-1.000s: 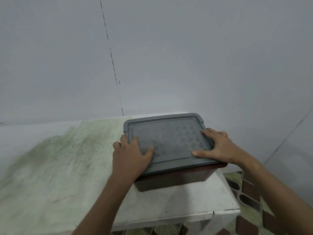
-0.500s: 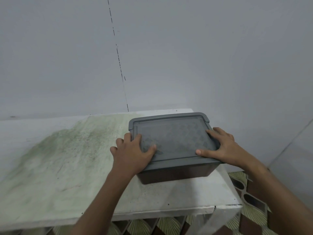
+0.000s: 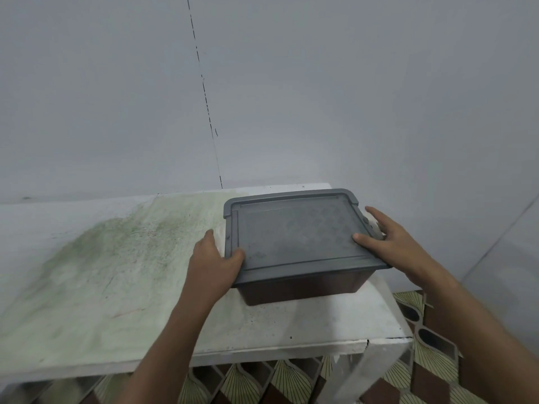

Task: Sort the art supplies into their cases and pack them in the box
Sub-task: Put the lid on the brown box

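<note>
A dark brown plastic box point(image 3: 303, 290) with a grey patterned lid point(image 3: 294, 231) stands on the right end of a white table point(image 3: 116, 281). The lid is on and hides the inside. My left hand point(image 3: 214, 263) grips the box's left side, thumb on the lid's near left corner and fingers down the side. My right hand point(image 3: 390, 243) holds the right edge, thumb on top of the lid and fingers spread along the side by a clip. No loose art supplies show.
The tabletop has a wide green stain on its left and middle part. A grey wall with a thin cracked line rises right behind the table. The table's right front corner point(image 3: 388, 342) is cracked. Patterned floor tiles point(image 3: 431, 363) show below and to the right.
Both hands slid off the top of the lid out to the box's left and right edges. The box sits a little further right and nearer the table's middle depth.
</note>
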